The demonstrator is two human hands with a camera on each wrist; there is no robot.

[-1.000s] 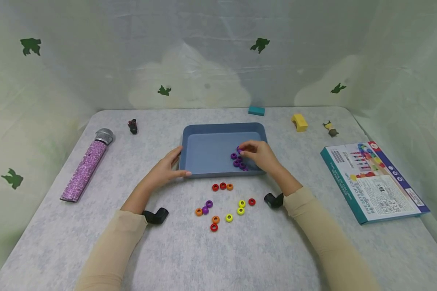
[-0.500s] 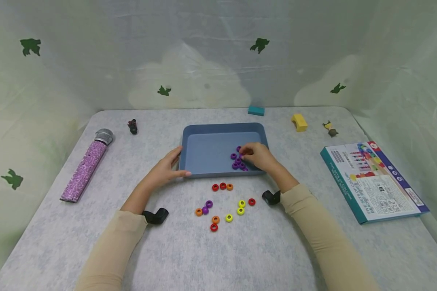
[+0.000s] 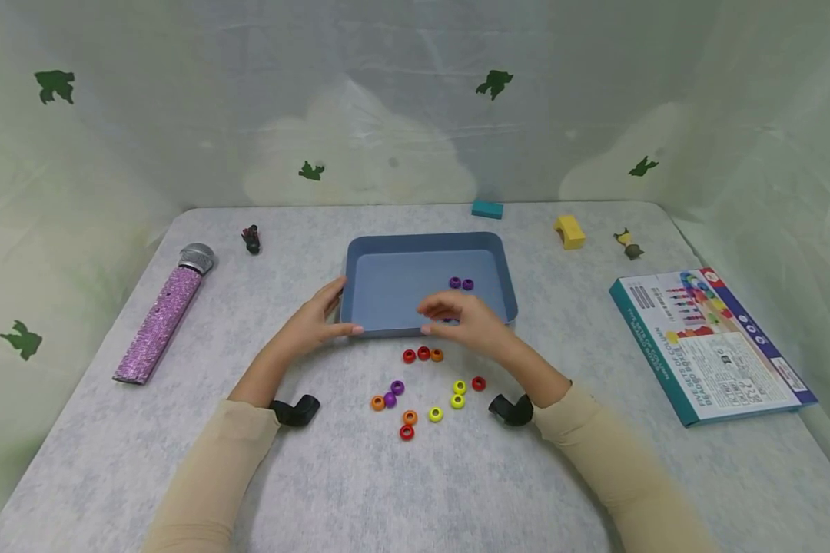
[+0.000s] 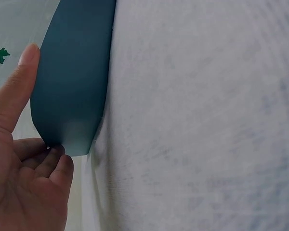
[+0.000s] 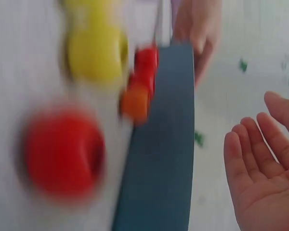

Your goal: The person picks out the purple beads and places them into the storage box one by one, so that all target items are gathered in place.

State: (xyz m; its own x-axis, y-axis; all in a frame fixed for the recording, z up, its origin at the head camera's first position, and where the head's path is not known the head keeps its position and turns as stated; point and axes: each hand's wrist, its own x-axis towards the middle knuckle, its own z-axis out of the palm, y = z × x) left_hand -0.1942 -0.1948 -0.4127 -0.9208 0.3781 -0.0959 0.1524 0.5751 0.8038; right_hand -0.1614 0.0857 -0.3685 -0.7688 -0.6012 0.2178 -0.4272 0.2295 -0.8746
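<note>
A blue-grey tray (image 3: 394, 288) lies mid-table, and my left hand (image 3: 306, 319) rests against its left front corner. The thumb touches the front wall, and the fingers lie along the left side. My right hand (image 3: 473, 322) is over the tray's front right part. Its fingers are spread from the thumb, and the palm in the right wrist view holds nothing. Two purple beads (image 3: 461, 283) show in the tray behind it; a little purple peeks out beneath the fingers. In front of the tray lie red beads (image 3: 406, 432), orange beads (image 3: 377, 403), yellow beads (image 3: 435, 415) and two purple ones.
A glittery pink microphone (image 3: 162, 319) lies at left, near a small dark figure (image 3: 251, 240). At the back are a teal block (image 3: 487, 210), a yellow arch block (image 3: 569, 232) and a small turtle figure (image 3: 628, 244). A flat printed box (image 3: 712, 346) lies at right.
My right hand has left the purple beads it was fingering and moved left and toward the tray's front, covering most of them. The left hand has stayed put.
</note>
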